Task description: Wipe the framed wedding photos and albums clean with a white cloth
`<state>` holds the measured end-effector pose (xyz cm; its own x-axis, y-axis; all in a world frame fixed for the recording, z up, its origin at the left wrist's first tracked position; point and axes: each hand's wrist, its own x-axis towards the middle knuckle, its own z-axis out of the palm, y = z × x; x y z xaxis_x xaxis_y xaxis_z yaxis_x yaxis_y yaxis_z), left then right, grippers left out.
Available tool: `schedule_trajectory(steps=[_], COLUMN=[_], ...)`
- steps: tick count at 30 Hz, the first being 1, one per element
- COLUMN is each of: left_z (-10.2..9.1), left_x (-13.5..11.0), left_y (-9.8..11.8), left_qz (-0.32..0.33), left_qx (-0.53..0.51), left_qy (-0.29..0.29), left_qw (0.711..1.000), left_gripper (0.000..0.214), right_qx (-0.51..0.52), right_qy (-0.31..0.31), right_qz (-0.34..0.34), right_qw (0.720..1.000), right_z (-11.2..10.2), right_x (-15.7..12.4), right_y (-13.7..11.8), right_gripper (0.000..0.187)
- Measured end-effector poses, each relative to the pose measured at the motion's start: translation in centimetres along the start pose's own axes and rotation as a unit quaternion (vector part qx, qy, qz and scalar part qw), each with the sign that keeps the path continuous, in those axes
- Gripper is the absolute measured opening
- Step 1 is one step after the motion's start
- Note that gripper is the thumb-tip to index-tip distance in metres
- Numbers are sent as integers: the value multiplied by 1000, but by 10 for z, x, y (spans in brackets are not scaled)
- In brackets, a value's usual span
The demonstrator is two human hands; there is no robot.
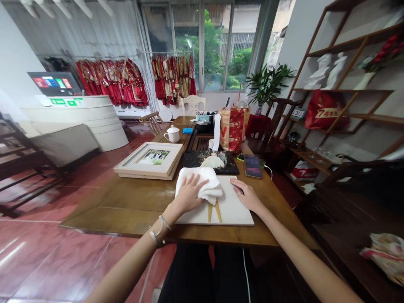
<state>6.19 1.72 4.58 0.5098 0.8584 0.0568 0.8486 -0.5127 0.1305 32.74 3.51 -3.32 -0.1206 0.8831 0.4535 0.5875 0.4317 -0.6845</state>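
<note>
My left hand (189, 194) lies with fingers spread on a folded white cloth (208, 174), pressing it against a white board (232, 214). The board is flat on the wooden table in front of me. From beneath the cloth, two tan tapering strips (215, 212) show in a V shape; their upper ends are hidden. My right hand (248, 195) rests on the board's right side, fingers stretched toward the left. A small dark patch shows under its fingers, too unclear to name.
Stacked pale picture frames (148, 160) lie at the left. Behind the cloth is a dark floral panel (192, 160). A phone (253, 166) lies right, a paper bag (234, 128) stands behind, and a white lidded cup (172, 134) stands back left. A white cable (246, 273) hangs below the table's edge.
</note>
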Motion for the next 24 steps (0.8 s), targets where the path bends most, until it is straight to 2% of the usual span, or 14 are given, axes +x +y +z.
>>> schedule_trajectory(steps=[4,11,14,17,24], left_z=[-2,-3,-3,-7,-12], left_x=[-23,-113,-126,-105,0], left_y=[8,31,39,32,-9], left_qz=[4,40,40,29,34], left_qx=[-17,-93,-122,-127,-80], left_qy=[-18,-54,-65,-54,-25], left_qw=[1000,993,990,990,996], left_gripper=[76,91,95,81,60], right_qx=[-4,-6,-7,-8,-18], right_qy=[0,1,3,2,4], right_qz=[-1,-1,-2,-5,-9], right_qw=[1000,1000,1000,1000,1000], right_z=[0,1,2,2,2], right_x=[0,-1,-1,-1,0], right_y=[-1,-3,-3,-2,0], right_gripper=[35,37,37,37,37])
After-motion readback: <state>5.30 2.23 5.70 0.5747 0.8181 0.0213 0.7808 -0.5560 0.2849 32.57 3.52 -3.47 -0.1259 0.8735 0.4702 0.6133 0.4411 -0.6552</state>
